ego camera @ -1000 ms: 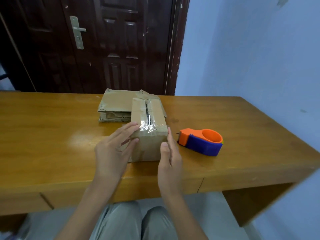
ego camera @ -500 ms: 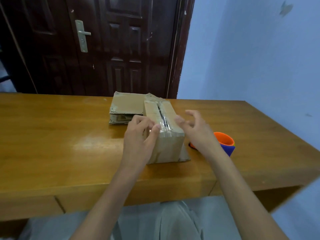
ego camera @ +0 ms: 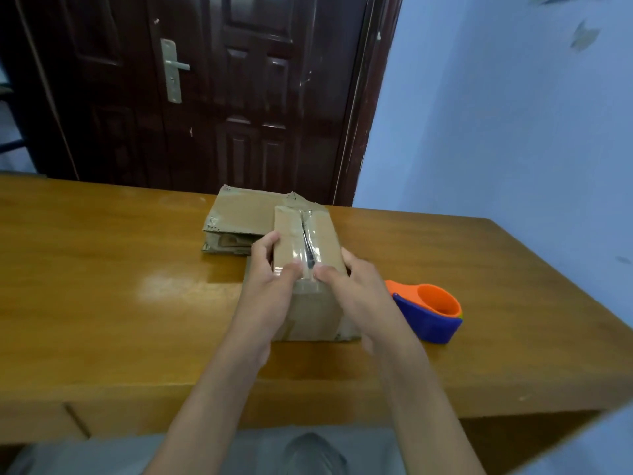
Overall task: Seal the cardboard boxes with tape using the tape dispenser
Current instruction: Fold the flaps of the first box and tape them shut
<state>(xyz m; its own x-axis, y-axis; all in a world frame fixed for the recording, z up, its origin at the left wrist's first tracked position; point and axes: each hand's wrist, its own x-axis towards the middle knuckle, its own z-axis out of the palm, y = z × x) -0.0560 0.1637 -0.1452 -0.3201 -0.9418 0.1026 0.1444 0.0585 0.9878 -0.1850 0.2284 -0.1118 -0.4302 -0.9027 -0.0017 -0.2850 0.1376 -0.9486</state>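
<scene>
At the centre of the frame we see the taped box [ego camera: 308,269] on the desk [ego camera: 102,286], our left hand [ego camera: 270,289] and right hand [ego camera: 356,289] clamped on its sides with thumbs pressing the tape [ego camera: 306,241], the tape dispenser [ego camera: 428,310] just right, a flattened box [ego camera: 239,214] behind.

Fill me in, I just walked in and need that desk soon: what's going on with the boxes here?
A person is sealing a small cardboard box on the wooden desk. Clear tape already runs along its top seam, and the left hand and right hand grip the near end, thumbs pressing the tape down. The orange and blue tape dispenser sits on the desk to the right, untouched. A flattened cardboard box lies just behind.
</scene>
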